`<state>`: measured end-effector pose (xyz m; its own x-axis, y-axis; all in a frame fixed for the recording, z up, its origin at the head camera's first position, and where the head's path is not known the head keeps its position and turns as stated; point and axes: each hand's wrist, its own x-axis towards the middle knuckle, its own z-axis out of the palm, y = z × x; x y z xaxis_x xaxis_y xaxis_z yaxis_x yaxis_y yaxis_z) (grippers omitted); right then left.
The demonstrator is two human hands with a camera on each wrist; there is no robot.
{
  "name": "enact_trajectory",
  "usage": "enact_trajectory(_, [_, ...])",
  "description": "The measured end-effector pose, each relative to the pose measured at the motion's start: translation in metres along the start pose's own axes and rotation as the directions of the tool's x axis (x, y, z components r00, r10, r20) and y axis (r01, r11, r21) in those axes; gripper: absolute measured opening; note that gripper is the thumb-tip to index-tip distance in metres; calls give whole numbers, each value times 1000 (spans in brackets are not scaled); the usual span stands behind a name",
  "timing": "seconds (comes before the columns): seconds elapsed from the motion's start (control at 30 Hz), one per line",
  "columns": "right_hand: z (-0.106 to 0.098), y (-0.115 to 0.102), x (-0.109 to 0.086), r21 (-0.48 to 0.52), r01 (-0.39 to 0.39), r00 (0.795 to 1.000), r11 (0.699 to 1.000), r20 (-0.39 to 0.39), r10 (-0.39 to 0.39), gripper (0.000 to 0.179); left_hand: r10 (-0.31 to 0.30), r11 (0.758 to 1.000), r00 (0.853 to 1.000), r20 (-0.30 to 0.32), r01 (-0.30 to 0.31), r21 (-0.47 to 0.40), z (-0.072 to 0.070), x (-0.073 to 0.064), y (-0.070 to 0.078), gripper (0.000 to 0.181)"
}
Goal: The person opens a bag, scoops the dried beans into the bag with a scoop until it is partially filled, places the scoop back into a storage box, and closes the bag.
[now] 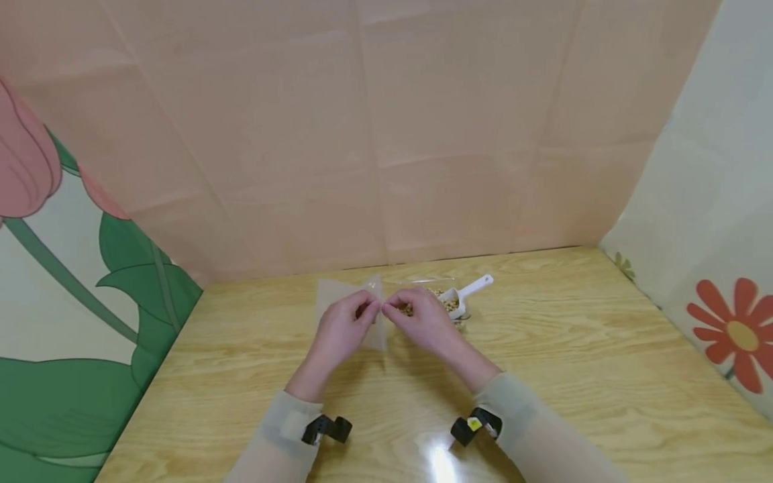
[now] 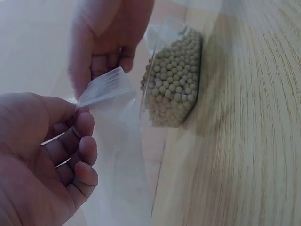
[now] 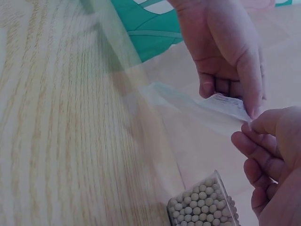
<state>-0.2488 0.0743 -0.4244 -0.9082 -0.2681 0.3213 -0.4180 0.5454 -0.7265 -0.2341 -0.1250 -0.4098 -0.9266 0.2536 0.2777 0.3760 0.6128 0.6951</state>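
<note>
A clear plastic bag (image 2: 120, 160) hangs between the two hands, above the tabletop. My left hand (image 1: 341, 327) pinches its top edge between thumb and forefinger, the other fingers curled beneath. My right hand (image 1: 427, 322) pinches the same edge right beside it, the fingertips of both hands nearly meeting. Behind the right hand stands a clear box (image 3: 218, 179) full of small round pale beads (image 2: 174, 70). A white scoop (image 1: 476, 286) rests in the box among the beads, its handle pointing up and to the right. The right hand partly hides the box in the head view.
The wood-grain table (image 1: 561, 362) stretches out on both sides of the hands. A pinkish backdrop (image 1: 374, 134) rises at its far edge, with flower-printed panels to the left and right.
</note>
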Motion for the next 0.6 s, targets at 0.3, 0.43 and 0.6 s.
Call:
enact_trajectory(0.3, [1,-3,-2,7,-24,1000,1000,-3,24,13,-17,1000,1000,7,17,-16,-4,-2,3,23])
enact_trajectory(0.43, [1,-3,-3,-5,-1,1000,1000,-19,1,15,-22,1000,1000,-2,22,0,-6,-2,2,25])
enact_trajectory(0.6, [-1,-1,-2,-3,0,999,1000,-35,0,16,-40,999,999,-19,40,3,-10,-2,1,26])
